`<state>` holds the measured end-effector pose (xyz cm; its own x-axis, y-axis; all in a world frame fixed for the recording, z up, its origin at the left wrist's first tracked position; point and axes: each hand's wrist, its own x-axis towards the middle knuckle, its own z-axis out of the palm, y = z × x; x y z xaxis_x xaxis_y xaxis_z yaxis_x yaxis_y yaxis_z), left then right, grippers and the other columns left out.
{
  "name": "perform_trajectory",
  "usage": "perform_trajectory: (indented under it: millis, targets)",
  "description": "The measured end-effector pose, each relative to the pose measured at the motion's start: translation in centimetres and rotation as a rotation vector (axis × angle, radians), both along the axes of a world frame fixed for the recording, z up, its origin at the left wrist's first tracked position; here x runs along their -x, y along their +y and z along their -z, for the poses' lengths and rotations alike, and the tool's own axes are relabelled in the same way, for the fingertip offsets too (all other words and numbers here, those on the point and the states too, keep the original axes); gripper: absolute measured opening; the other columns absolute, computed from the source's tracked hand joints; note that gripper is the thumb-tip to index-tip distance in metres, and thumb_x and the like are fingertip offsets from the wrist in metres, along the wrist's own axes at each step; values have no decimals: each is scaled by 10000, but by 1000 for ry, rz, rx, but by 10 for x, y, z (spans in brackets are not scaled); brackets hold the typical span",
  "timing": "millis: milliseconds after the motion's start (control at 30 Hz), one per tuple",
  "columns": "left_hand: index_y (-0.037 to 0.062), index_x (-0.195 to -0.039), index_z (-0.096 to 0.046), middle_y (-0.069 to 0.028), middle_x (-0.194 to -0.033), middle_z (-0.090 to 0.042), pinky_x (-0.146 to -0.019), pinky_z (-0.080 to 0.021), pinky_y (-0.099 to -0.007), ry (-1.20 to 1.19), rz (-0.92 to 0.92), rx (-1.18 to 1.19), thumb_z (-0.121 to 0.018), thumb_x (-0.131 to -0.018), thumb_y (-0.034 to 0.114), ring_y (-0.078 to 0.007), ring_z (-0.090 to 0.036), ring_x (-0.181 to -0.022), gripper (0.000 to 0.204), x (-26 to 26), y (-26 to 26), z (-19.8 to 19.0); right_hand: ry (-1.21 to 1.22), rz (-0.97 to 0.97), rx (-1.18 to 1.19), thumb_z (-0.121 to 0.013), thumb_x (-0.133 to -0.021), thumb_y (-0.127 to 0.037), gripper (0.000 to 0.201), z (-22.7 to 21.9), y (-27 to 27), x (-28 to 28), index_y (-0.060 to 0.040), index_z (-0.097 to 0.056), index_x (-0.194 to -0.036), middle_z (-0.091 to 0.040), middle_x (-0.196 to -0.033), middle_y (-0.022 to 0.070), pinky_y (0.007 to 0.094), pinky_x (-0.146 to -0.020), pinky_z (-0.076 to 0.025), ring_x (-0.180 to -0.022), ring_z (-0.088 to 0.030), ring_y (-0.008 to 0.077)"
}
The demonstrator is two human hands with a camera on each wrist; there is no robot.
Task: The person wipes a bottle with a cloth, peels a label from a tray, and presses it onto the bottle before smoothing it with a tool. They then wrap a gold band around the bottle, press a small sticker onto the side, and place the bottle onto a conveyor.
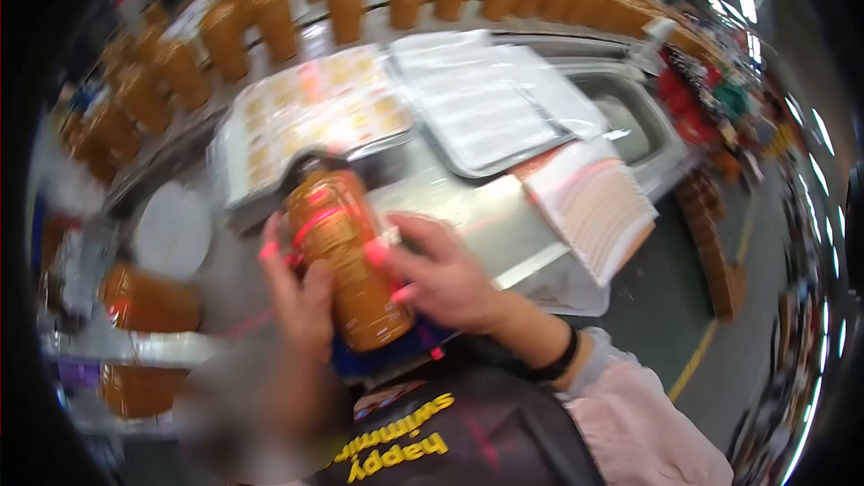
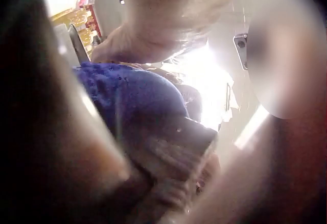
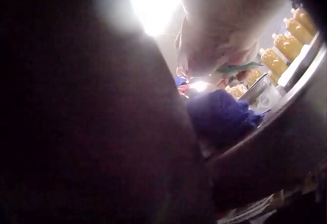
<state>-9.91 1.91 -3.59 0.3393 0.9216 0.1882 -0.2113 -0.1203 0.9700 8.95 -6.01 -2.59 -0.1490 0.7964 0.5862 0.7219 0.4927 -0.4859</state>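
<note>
An orange-brown bottle point(image 1: 346, 261) lies tilted between both hands in the head view, over a blue cloth point(image 1: 382, 353). The left hand point(image 1: 301, 301) grips its left side, with the thumb over the near face. On the opposite side, the right hand point(image 1: 445, 279) touches the bottle with its fingertips. Blur hides exactly how those fingers lie. Blue cloth point(image 2: 135, 91) also shows below a hand point(image 2: 163, 25) in the left wrist view. In the right wrist view, a greenish strip point(image 3: 237, 69) is against the fingers of a hand point(image 3: 222, 38), above blue cloth point(image 3: 219, 114).
Sheets with yellow squares point(image 1: 315, 103), white sheets point(image 1: 477, 94) and a paper stack point(image 1: 598, 207) lie beyond the hands. Similar bottles point(image 1: 346, 4) line the back. A sink point(image 1: 621, 117) is at the right, a white disc point(image 1: 173, 229) and more bottles point(image 1: 151, 299) at the left.
</note>
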Motion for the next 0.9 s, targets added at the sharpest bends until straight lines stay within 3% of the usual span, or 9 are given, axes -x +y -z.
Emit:
perform_trajectory:
  millis: [267, 367, 467, 500, 567, 633, 667, 700, 900]
  targets:
    - [20, -1505, -173, -171, -1460, -325, -1107, -290, -406, -32, 52, 28, -511, -964, 312, -290, -364, -1329, 701, -4, -5, -5, 112, -35, -38, -611, -908, -325, 494, 17, -4, 7, -118, -532, -1350, -428, -1370, 245, 490, -1024, -386, -1215, -463, 423]
    - [15, -1511, -186, -203, -1466, -333, -1110, -291, -408, 82, -37, -228, -494, -970, 470, -314, -332, -1358, 772, -4, -2, 3, 99, -43, -58, -637, -886, -301, 516, 23, -8, 6, -103, -521, -1348, -436, -1353, 252, 494, -1028, -385, -1215, -462, 432]
    - [12, -1497, -274, -230, -1450, -381, -1129, -265, -441, 640, -47, -993, -435, -922, 664, -339, -287, -1390, 884, 19, 10, -19, 163, -53, -30, -656, -870, -260, 534, 26, -11, 1, -81, -508, -1351, -433, -1350, 262, 487, -1032, -386, -1216, -457, 446]
    - [15, -1444, -408, -220, -1440, -423, -1151, -214, -479, 664, 69, -862, -373, -867, 765, -361, -251, -1410, 947, 13, -1, -34, 153, -23, -33, -681, -834, -180, 568, 23, -13, -2, -37, -493, -1351, -451, -1337, 274, 477, -1039, -387, -1224, -458, 449]
    - [19, -1364, -521, -165, -1139, -637, -1149, -152, -572, 944, 109, -1146, -356, -861, 763, -374, -302, -1380, 913, 10, -7, -49, 227, 39, -60, -673, -802, -57, 582, 28, -13, -10, 12, -475, -1346, -489, -1341, 245, 460, -1062, -379, -1257, -473, 401]
    - [89, -1271, -617, -114, -843, -638, -1136, -152, -612, 908, 131, -1236, -383, -879, 715, -340, -385, -1320, 775, 12, -5, -41, 557, 113, 221, -639, -852, -47, 442, 24, -15, -18, -13, -514, -1274, -596, -1205, 155, 348, -886, -510, -1071, -618, 231]
    - [106, -1240, -640, -102, -841, -644, -1143, -150, -605, 915, 130, -1264, -401, -881, 694, -321, -405, -1298, 729, 10, -10, -42, 413, 227, 153, -640, -880, -80, 308, 3, -14, -23, -24, -537, -1164, -642, -1010, 99, 298, -717, -529, -835, -644, 144]
    - [128, -1246, -635, -93, -858, -656, -1150, -141, -597, 945, 150, -1261, -409, -881, 684, -307, -419, -1278, 703, 10, -13, -44, 510, 233, 261, -663, -858, -100, 308, -13, -9, -25, -23, -524, -1122, -675, -926, 186, 374, -686, -542, -803, -697, 319]
    - [176, -1307, -588, -50, -1135, -653, -1149, -151, -539, 815, 84, -1149, -446, -904, 630, -277, -409, -1266, 624, 22, -26, -31, 429, -72, 399, -692, -887, -123, 212, -52, 59, -14, -29, -598, -1052, -638, -814, -1, 206, -633, -461, -719, -565, 60]
